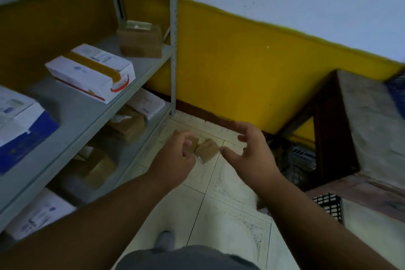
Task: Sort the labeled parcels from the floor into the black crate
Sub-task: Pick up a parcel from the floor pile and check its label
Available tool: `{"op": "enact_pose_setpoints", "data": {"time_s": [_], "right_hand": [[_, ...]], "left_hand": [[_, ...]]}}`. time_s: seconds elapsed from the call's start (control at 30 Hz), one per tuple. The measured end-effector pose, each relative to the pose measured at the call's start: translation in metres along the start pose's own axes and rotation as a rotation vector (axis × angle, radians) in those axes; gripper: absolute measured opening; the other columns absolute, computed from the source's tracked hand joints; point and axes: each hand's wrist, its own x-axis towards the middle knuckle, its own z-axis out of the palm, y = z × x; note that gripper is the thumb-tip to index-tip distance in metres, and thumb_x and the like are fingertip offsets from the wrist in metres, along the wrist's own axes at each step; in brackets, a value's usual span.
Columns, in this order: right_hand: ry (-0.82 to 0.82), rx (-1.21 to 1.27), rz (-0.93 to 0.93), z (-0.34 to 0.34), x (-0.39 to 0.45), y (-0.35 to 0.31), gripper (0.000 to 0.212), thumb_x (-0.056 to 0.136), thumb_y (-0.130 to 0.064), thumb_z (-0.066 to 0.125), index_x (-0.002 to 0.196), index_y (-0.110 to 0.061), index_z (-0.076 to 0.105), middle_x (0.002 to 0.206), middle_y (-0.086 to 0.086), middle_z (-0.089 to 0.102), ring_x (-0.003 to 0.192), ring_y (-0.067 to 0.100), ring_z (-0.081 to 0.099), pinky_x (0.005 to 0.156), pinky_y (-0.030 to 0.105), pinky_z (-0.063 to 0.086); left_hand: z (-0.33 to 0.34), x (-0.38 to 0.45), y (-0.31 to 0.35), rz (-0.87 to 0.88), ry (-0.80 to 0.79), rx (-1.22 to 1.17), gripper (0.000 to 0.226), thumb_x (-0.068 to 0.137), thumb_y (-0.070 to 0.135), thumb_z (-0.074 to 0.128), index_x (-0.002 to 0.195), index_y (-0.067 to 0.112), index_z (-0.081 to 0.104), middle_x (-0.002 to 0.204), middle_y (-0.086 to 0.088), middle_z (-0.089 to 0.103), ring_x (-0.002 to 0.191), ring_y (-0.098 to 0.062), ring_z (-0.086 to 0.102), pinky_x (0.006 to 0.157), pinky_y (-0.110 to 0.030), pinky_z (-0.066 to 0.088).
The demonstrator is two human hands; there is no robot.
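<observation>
Two small brown cardboard parcels (206, 150) on pale tiled floor (230, 215) near yellow wall (241, 68); left hand (175, 158) and right hand (252, 151) released, empty

Tiled floor (230, 215): 2 brown parcels (208, 150); black crate (329, 206).

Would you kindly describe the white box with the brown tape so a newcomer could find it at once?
Start at the grey metal shelving on the left and look at its upper visible shelf. The white box lies mid-shelf. Unlike the brown carton behind it, it is white, with a brown tape strip across its top.
</observation>
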Motion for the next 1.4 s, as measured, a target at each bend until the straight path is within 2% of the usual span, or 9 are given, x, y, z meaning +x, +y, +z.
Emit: {"op": "enact_pose_setpoints", "data": {"time_s": [0.37,0.67,0.8,0.9,1.03,1.17,1.23,1.3,1.4], "right_hand": [[-0.084,-0.020,0.068,0.039,0.183,0.054,0.066,0.082,-0.037,0.078,0.138,-0.037,0.044,0.143,-0.011,0.045,0.122,0.005,0.048,0.089,0.019,0.042],[-0.348,0.011,0.036,0.166,0.414,0.150,0.060,0.083,-0.035,0.077,0.135,-0.035,0.048,0.134,-0.010,0.053,0.113,0.005,0.054,0.088,0.026,0.048],[-0.408,0.017,0.060,0.249,0.471,0.213,0.053,0.083,-0.042,0.072,0.131,-0.039,0.049,0.133,-0.013,0.055,0.110,0.004,0.057,0.089,0.035,0.053],[-0.431,-0.014,0.131,0.320,0.500,0.271,0.044,0.085,-0.048,0.065,0.126,-0.045,0.049,0.128,-0.015,0.056,0.108,0.006,0.059,0.090,0.043,0.055],[-0.444,-0.100,0.165,0.422,0.522,0.366,0.043,0.091,-0.038,0.067,0.131,-0.032,0.054,0.133,-0.006,0.055,0.104,0.007,0.057,0.076,0.023,0.050],[-0.527,-0.218,0.203,0.515,0.530,0.463,0.049,0.093,-0.039,0.064,0.138,-0.026,0.051,0.137,0.000,0.056,0.112,0.016,0.060,0.082,0.029,0.050],[-0.586,-0.230,0.276,0.552,0.530,0.502,0.052,0.097,-0.040,0.058,0.144,-0.027,0.044,0.143,0.002,0.051,0.107,0.019,0.062,0.075,0.027,0.049],[-0.647,-0.179,0.394,0.581,0.528,0.539,0.058,0.099,-0.036,0.056,0.151,-0.029,0.032,0.149,0.005,0.045,0.107,0.025,0.064,0.076,0.036,0.057],[-0.778,-0.171,0.415,0.614,0.533,0.577,0.063,0.099,-0.027,0.056,0.154,-0.026,0.025,0.153,0.008,0.040,0.125,0.036,0.055,0.097,0.052,0.053]], "left_hand": [[0.038,0.176,-0.033,-0.130,-0.149,0.003,0.052,0.083,0.028,0.059,0.126,0.052,0.042,0.107,0.029,0.052,0.088,0.004,0.055,0.068,-0.022,0.046],[0.073,0.362,-0.100,-0.346,0.145,-0.076,0.046,0.088,0.025,0.060,0.131,0.038,0.051,0.121,0.019,0.059,0.099,0.004,0.057,0.076,-0.026,0.052],[0.114,0.429,-0.177,-0.494,0.226,-0.181,0.040,0.087,0.026,0.060,0.122,0.045,0.052,0.117,0.027,0.059,0.097,0.011,0.056,0.070,-0.021,0.048],[0.157,0.464,-0.261,-0.645,0.225,-0.225,0.034,0.089,0.028,0.061,0.121,0.039,0.055,0.109,0.023,0.060,0.099,-0.002,0.060,0.068,-0.026,0.048],[0.221,0.491,-0.389,-0.854,0.176,-0.283,0.037,0.091,0.023,0.058,0.127,0.028,0.055,0.117,0.005,0.063,0.106,-0.020,0.063,0.088,-0.042,0.054],[0.282,0.506,-0.500,-1.088,0.224,-0.394,0.036,0.093,0.020,0.060,0.129,0.019,0.056,0.123,-0.008,0.064,0.108,-0.026,0.064,0.096,-0.047,0.052],[0.308,0.508,-0.539,-1.232,0.283,-0.521,0.029,0.096,0.018,0.057,0.124,0.009,0.061,0.108,-0.011,0.069,0.099,-0.023,0.066,0.094,-0.043,0.054],[0.331,0.509,-0.568,-1.363,0.333,-0.642,0.025,0.099,0.021,0.054,0.120,0.009,0.063,0.093,-0.006,0.066,0.096,-0.023,0.067,0.093,-0.043,0.054],[0.352,0.516,-0.599,-1.380,0.400,-0.886,0.027,0.100,0.038,0.050,0.120,0.021,0.057,0.111,-0.008,0.063,0.109,-0.029,0.061,0.098,-0.049,0.049]]}}
